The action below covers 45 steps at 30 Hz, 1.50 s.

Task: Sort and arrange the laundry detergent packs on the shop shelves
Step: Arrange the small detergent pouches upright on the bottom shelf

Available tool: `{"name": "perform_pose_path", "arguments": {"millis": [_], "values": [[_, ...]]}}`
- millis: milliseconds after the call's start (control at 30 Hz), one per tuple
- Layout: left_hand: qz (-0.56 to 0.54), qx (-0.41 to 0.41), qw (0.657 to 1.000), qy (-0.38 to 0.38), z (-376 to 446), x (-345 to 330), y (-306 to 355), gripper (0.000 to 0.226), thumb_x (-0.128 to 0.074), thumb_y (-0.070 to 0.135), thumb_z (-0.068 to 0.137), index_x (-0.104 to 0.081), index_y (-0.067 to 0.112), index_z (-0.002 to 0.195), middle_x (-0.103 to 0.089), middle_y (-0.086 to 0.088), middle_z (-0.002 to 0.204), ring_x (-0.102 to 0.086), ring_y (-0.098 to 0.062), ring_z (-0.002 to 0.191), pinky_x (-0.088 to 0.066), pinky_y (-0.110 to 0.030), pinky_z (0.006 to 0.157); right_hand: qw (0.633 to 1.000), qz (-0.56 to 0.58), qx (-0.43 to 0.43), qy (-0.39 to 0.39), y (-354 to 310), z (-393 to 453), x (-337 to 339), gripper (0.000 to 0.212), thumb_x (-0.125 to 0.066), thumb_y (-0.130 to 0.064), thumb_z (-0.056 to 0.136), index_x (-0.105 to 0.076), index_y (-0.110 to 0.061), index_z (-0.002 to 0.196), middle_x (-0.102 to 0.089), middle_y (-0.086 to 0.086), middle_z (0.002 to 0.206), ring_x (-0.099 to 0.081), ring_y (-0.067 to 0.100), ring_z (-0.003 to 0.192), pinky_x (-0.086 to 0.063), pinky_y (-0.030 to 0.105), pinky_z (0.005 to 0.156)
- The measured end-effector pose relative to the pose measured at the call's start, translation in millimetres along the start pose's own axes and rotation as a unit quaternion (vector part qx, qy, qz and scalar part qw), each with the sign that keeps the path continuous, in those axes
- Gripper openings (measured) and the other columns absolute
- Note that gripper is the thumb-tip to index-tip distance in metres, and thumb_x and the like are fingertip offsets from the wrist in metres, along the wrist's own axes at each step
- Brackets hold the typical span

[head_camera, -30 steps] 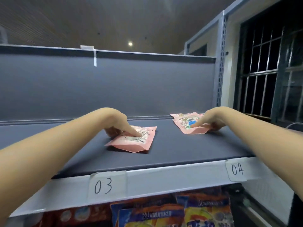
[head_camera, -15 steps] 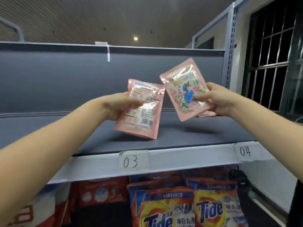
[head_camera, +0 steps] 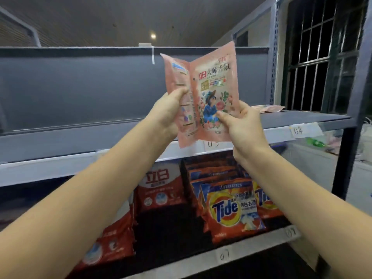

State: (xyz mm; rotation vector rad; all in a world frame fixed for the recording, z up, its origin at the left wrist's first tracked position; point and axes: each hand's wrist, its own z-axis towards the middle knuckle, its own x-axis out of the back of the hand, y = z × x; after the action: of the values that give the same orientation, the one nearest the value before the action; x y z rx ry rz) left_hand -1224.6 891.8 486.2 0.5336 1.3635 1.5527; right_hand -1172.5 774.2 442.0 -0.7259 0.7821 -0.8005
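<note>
Closest to the camera are the two bare forearms coming up from 7 and 5 o'clock, meeting just above centre. Left hand (head_camera: 169,111) has its fingers curled round the left edge of a pink pack (head_camera: 181,81) that shows its printed back. Right hand (head_camera: 244,122) pinches the lower right corner of a second pink pack (head_camera: 216,81), thumb on the front where the flower-and-figure picture is. Both packs are upright and lifted clear of the shelf, edges meeting down the middle so they look like an open book; I honestly can't tell if they just touch or one overlaps the other.

Behind and below the hands, around 6 o'clock, the lower shelf (head_camera: 201,264) holds orange Tide bags (head_camera: 231,210) standing in a row, with red bags (head_camera: 161,190) just beside them toward 7 o'clock, a couple of those leaning forward. Paper tags on that shelf edge read 07 and maybe 08 or 09, too blurry.

Further back, the grey upper shelf (head_camera: 302,119) runs across at mid-height, with a tag "04" (head_camera: 298,130) at 3 o'clock and another tag half hidden under the packs. A few more pink packs (head_camera: 269,108) lie flat on it at about 3 o'clock, near the upright post. Far right, a barred window (head_camera: 322,53) at 2 o'clock.
</note>
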Motion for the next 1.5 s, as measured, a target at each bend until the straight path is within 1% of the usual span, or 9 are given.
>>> {"name": "perform_pose_path", "arguments": {"millis": [133,300,567,667,867,1000,1167,1333,1500], "values": [[0.050,-0.065,0.997,-0.014,-53,-15,-15,0.031,-0.051,0.046,0.094,-0.043,0.023,0.113,-0.064,-0.008,0.104,-0.069,-0.015,0.075,-0.056,-0.030,0.058,1.000,0.011,0.004,0.022,0,-54,-17,0.030,-0.054,-0.001,0.092,-0.060,-0.007,0.121,-0.070,0.007,0.107,-0.069,0.020,0.096,-0.059,0.033,0.077],[0.081,-0.026,0.993,-0.076,-101,-19,-47,0.093,-0.053,0.084,0.048,-0.043,0.036,0.127,-0.050,-0.015,0.135,-0.054,-0.031,0.120,-0.049,-0.048,0.095,0.999,0.015,-0.017,0.033,-3,-111,-3,0.028,-0.052,-0.003,0.094,-0.061,-0.009,0.120,-0.071,0.006,0.105,-0.070,0.018,0.094,-0.058,0.031,0.076],[0.176,0.025,0.976,-0.123,-164,-16,-147,0.072,-0.041,0.051,0.076,-0.039,0.022,0.142,-0.036,-0.012,0.150,-0.033,-0.033,0.138,-0.030,-0.057,0.109,0.989,-0.052,-0.097,0.094,37,-192,59,0.025,-0.050,-0.003,0.094,-0.065,-0.015,0.110,-0.073,-0.006,0.090,-0.070,0.005,0.082,-0.055,0.020,0.063],[0.185,0.078,0.968,-0.149,-180,-1,-210,0.080,-0.050,0.063,0.069,-0.019,0.051,0.142,-0.037,0.008,0.149,-0.029,-0.020,0.140,-0.030,-0.050,0.111,0.978,-0.068,-0.169,0.099,73,-228,91,0.028,-0.046,-0.004,0.096,-0.067,-0.022,0.102,-0.074,-0.005,0.093,-0.070,0.011,0.086,-0.059,0.029,0.065],[0.255,0.258,0.928,-0.085,-215,39,-331,0.115,-0.063,0.076,0.048,-0.027,0.030,0.147,-0.044,0.007,0.139,-0.049,-0.016,0.124,-0.043,-0.044,0.103,0.933,-0.062,-0.323,0.143,164,-291,141,0.019,-0.055,-0.001,0.090,-0.070,-0.013,0.093,-0.075,0.007,0.089,-0.071,0.020,0.084,-0.057,0.033,0.070],[0.202,0.357,0.911,-0.047,-229,73,-404,0.098,-0.076,0.073,0.042,-0.055,0.023,0.124,-0.064,-0.003,0.118,-0.068,-0.019,0.098,-0.055,-0.045,0.087,0.893,-0.047,-0.414,0.169,228,-318,164,0.014,-0.058,-0.003,0.088,-0.069,-0.009,0.096,-0.073,0.014,0.094,-0.070,0.028,0.087,-0.056,0.044,0.082],[0.105,0.448,0.887,0.038,-223,116,-484,0.071,-0.087,0.037,0.061,-0.055,0.006,0.116,-0.072,-0.012,0.101,-0.072,-0.027,0.086,-0.057,-0.049,0.081,0.863,-0.031,-0.470,0.183,312,-331,194,0.017,-0.057,-0.002,0.089,-0.066,-0.008,0.101,-0.073,0.014,0.097,-0.069,0.033,0.093,-0.053,0.051,0.085],[0.148,0.399,0.900,0.097,-189,159,-552,0.020,-0.072,0.017,0.082,-0.066,0.006,0.097,-0.074,-0.014,0.091,-0.072,-0.025,0.078,-0.058,-0.041,0.075,0.877,-0.085,-0.445,0.162,407,-312,236,0.020,-0.055,0.003,0.089,-0.063,-0.013,0.096,-0.071,0.010,0.098,-0.069,0.020,0.082,-0.059,0.031,0.070],[0.191,0.300,0.925,0.132,-122,207,-619,0.034,-0.064,0.020,0.089,-0.059,0.012,0.122,-0.064,-0.002,0.116,-0.064,-0.019,0.100,-0.055,-0.027,0.079,0.896,-0.099,-0.409,0.142,500,-275,270,0.039,-0.054,0.001,0.084,-0.051,-0.006,0.122,-0.063,0.014,0.115,-0.064,0.028,0.102,-0.051,0.045,0.091]]}}
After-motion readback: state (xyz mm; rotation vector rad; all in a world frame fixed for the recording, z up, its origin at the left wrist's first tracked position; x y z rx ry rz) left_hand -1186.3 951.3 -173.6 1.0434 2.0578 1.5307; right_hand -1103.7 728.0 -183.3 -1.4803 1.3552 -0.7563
